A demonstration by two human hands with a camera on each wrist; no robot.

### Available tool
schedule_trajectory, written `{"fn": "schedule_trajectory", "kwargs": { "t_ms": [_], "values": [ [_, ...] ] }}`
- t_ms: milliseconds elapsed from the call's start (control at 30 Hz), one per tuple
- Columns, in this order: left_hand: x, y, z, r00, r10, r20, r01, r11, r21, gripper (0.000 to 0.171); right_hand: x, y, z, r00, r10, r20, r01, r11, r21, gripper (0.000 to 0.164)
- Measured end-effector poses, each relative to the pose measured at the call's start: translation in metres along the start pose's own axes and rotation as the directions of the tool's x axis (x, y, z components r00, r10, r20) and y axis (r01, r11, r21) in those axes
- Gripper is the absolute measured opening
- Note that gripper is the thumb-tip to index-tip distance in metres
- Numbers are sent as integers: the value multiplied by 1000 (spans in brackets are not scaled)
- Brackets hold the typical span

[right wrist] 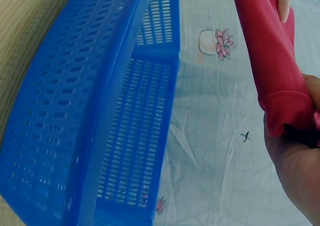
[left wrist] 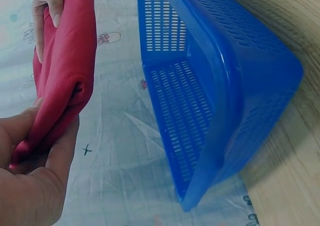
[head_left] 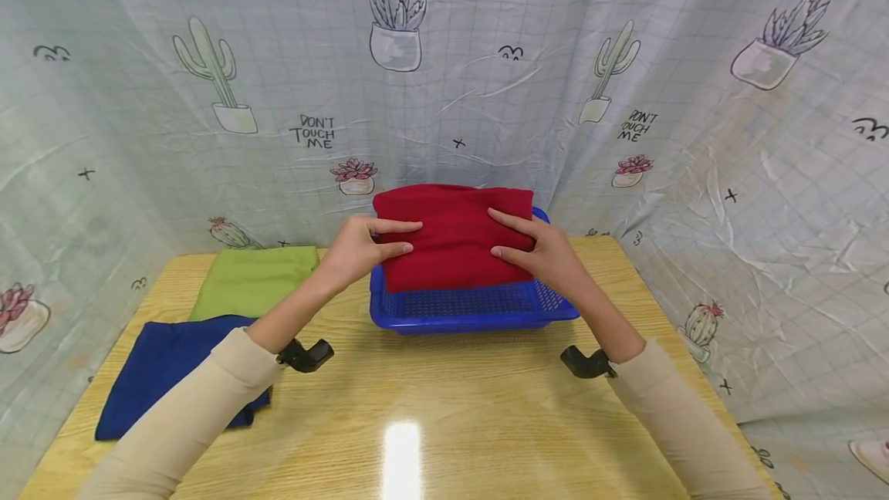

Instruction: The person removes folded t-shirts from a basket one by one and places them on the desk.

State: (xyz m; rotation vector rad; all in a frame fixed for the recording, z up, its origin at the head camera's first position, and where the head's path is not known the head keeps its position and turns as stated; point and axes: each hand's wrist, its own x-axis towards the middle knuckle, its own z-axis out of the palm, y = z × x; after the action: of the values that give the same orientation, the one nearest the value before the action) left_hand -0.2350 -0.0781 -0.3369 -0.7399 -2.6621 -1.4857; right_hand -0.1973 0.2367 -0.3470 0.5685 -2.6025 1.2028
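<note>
Both hands hold a folded red cloth (head_left: 454, 241) by its two ends, above a blue plastic basket (head_left: 461, 324) with perforated walls. At its left end my left hand (head_left: 361, 249) grips the cloth, thumb on one face and fingers around the fold, as the left wrist view shows. My right hand (head_left: 549, 253) grips the right end in the same way. The wrist views show a gap between the red cloth (left wrist: 70, 60) and the basket rim (left wrist: 220, 60). In the head view the cloth hides the basket's back part.
On the table's left lie a folded green cloth (head_left: 253, 284) and a folded navy cloth (head_left: 163, 369), the latter partly behind the left sleeve. A patterned curtain (head_left: 458, 99) rises behind the wooden table (head_left: 472, 407) and along both sides.
</note>
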Motion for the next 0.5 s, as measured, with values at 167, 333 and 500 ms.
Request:
{"fn": "schedule_trajectory", "kwargs": {
  "t_ms": [167,333,500],
  "values": [
    [-8,-3,-8,999,-24,22,24,1000,-17,38,-2,-6,6,1000,-10,15,10,1000,19,61],
    [-16,-5,-17,999,-41,32,42,999,-16,38,-3,-11,14,999,9,46,-12,999,51,63],
    [-27,-9,-29,997,-64,33,63,998,20,40,-4,-15,27,999,-2,50,-2,997,73,63]
  ]
}}
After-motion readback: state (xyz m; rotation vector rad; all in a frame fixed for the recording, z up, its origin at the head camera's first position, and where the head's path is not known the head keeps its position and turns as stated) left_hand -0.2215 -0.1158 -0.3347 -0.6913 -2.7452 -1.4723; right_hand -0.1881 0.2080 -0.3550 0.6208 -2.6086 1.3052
